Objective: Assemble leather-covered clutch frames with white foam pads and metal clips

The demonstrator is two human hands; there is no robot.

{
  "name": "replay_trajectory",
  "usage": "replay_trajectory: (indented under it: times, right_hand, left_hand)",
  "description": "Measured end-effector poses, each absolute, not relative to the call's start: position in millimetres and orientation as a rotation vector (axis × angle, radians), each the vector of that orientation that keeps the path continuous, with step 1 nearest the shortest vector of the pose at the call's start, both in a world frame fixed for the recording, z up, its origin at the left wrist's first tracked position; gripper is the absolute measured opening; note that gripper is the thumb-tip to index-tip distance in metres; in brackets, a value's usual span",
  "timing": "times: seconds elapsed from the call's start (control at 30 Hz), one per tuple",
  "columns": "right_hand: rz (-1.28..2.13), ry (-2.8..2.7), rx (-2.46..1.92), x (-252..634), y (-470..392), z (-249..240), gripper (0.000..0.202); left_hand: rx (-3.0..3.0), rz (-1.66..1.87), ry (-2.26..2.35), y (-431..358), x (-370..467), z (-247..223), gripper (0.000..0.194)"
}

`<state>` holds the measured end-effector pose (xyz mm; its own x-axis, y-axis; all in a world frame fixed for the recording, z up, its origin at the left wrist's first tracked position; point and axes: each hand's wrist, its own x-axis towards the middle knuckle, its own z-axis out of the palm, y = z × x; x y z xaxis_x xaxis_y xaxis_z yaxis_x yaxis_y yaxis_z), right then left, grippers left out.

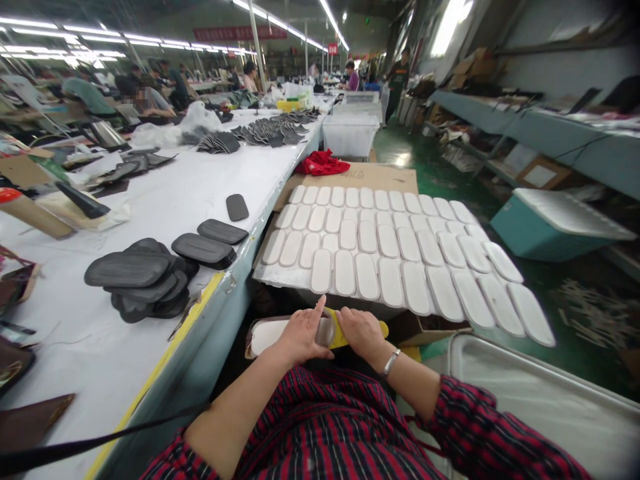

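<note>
My left hand (303, 333) lies over a white oblong piece (267, 335) with a brownish edge, thumb and forefinger apart around its right end. My right hand (364, 330) is wrapped round a flat yellow tool (339, 330), perhaps a scraper, whose near end meets the right end of the piece. Its other end pokes out past the knuckles. The underside of the piece is hidden. Just beyond my hands, rows of white oblong pads (367, 273) cover a cardboard-topped surface.
Dark oblong pads (130, 267) are piled on the long white table (65, 340) at left. A red cloth (323, 163) lies behind the white rows. A pale tray (540, 387) is at lower right, a teal bin (540, 223) beyond it. A person (399, 83) stands in the aisle.
</note>
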<state>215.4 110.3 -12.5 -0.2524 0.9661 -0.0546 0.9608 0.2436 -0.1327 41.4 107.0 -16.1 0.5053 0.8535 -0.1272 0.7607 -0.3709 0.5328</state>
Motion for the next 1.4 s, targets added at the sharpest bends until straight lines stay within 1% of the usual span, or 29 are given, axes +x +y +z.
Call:
replay_trajectory:
  times: [0.1,0.17,0.27,0.33,0.37,0.43,0.5,0.57,0.67,0.73,0.8,0.97,1.07,1.2,1.27,1.4]
  right_hand:
    - [0.124,-2.386,-1.891,233,124,2,0.041]
    - [0.093,-2.319,-1.950,249,129,8,0.043]
    - [0.152,-2.309,-2.004,263,128,4,0.044]
    - [0.222,-2.363,-1.991,260,123,-4,0.044]
    - [0.249,-2.395,-1.977,254,122,-9,0.045]
    - [0.271,-2.449,-1.945,239,121,-17,0.045]
    - [0.267,-2.487,-1.914,225,122,-22,0.044]
    - [0.294,-2.516,-1.900,217,125,-25,0.043]
    - [0.431,-2.519,-1.913,220,126,-29,0.042]
    - [0.480,-2.478,-1.929,225,126,-30,0.041]
    - [0.404,-2.469,-1.880,224,130,-27,0.040]
    - [0.119,-2.738,-1.576,173,154,-13,0.040]
    - [0.110,-2.939,-1.402,127,173,-12,0.043]
    - [0.184,-3.074,-1.141,78,190,-16,0.050]
    - [0.219,-3.113,-1.024,62,195,-18,0.050]
    - [0.278,-3.160,-0.685,40,201,-22,0.049]
  left_hand:
    - [2.154,0.264,1.290,105,37,-16,0.124]
    - [2.109,0.326,1.268,103,28,-16,0.117]
    - [2.088,0.477,1.299,99,2,-15,0.091]
    - [2.030,0.623,1.438,95,-26,-16,0.072]
    - [1.958,0.708,1.540,91,-42,-19,0.064]
    - [1.702,0.890,1.718,81,-72,-29,0.056]
    - [1.372,1.062,1.759,69,-93,-46,0.055]
    - [1.088,1.184,1.668,57,-100,-65,0.056]
    - [0.806,1.286,1.489,46,-91,-86,0.058]
    - [0.672,1.333,1.389,46,-80,-93,0.064]
    - [0.581,1.341,1.314,48,-70,-94,0.066]
    - [0.501,1.266,1.327,50,-61,-81,0.059]
    - [0.596,1.254,1.376,50,-64,-72,0.055]
    - [0.693,1.245,1.496,51,-68,-69,0.049]
    - [0.622,1.262,1.508,53,-67,-69,0.053]
    - [0.347,1.298,1.288,59,-60,-67,0.073]
